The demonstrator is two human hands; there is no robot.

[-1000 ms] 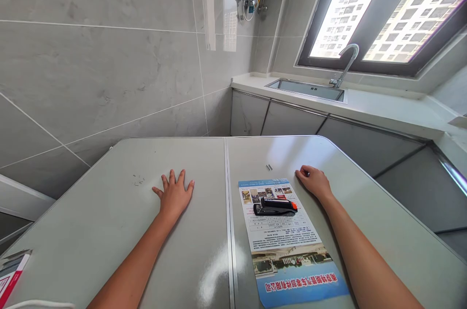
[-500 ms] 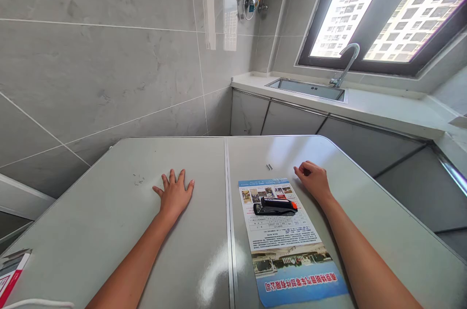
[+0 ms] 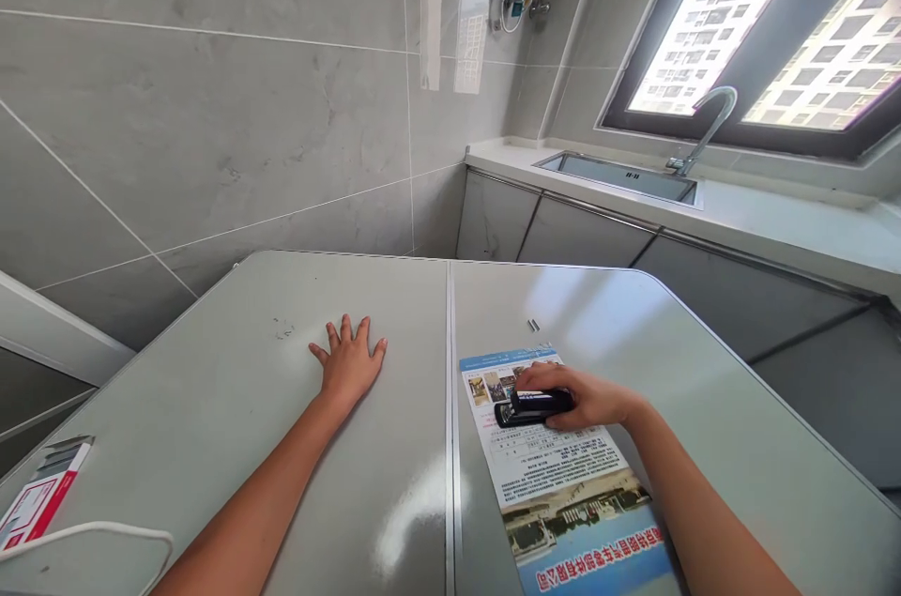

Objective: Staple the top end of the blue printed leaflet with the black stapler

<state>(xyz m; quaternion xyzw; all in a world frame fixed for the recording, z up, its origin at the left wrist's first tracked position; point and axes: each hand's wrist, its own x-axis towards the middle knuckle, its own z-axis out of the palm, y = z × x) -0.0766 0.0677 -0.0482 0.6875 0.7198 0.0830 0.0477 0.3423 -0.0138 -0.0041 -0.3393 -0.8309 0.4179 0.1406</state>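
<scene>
So we've got our right hand wrapped round the right end of a black stapler, fingers over the far side and thumb on the near one. The stapler is over the upper part of a printed flyer; can't tell if it's touching the paper or held just off it. Our left hand is empty, palm down with fingers fanned out on the pale counter, well apart from the right.

The flyer lies right of the counter's middle seam, blue strip at the far end, photo and red lettering at the near end. Just beyond it are a couple of little metal strips, probably staples, and past our left fingertips, off to the left, some tiny dark bits. Near left corner: a red-and-white pack with a white cord beside it. Further out we've got grey wall tiles, a sink with a curved tap, and a dark-framed window above.
</scene>
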